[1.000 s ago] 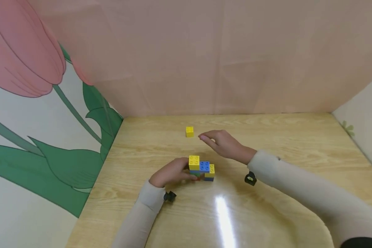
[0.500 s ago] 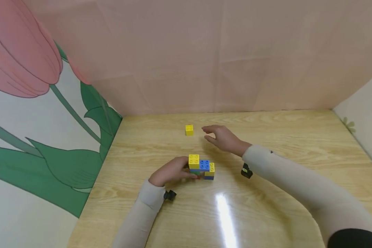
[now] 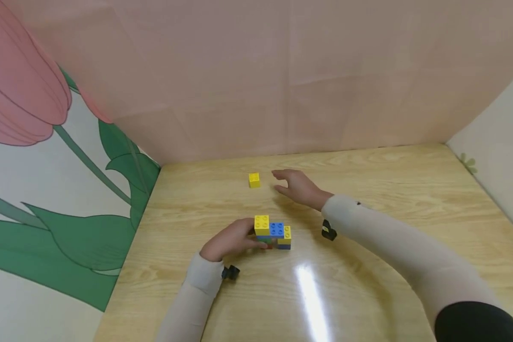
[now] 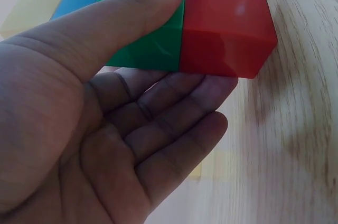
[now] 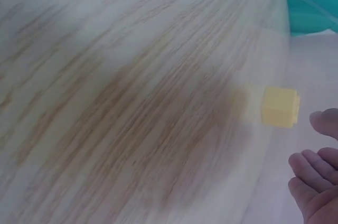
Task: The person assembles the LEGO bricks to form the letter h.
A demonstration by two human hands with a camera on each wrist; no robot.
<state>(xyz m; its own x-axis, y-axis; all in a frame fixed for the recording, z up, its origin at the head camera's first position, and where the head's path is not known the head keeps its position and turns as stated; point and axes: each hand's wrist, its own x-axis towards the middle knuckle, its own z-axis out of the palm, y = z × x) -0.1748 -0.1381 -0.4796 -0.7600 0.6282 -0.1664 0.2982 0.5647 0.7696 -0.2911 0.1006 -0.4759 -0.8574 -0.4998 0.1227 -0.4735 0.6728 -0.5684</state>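
Note:
A small structure of toy building blocks stands on the table, with a yellow block (image 3: 261,225) on top, a blue block (image 3: 276,230) bridging two columns, and yellow over dark blue on the right. My left hand (image 3: 229,240) grips its left column. In the left wrist view the thumb lies on the green block (image 4: 150,44), fingers behind, beside the red block (image 4: 227,34). My right hand (image 3: 300,187) hovers over the table with thumb and fingers apart, holding nothing. Just left of its fingertips sits a loose yellow block (image 3: 254,180), also seen in the right wrist view.
The wooden table (image 3: 367,180) meets a pink backdrop (image 3: 226,95) along its back edge. A wall with painted tulips and leaves (image 3: 68,242) borders the left side, and a pale wall (image 3: 496,137) the right. A bright light reflection crosses the table's front.
My right hand has moved slightly farther back, and its thumb and fingers have spread apart. The left hand keeps its grip on the block structure. The head view has shifted a little.

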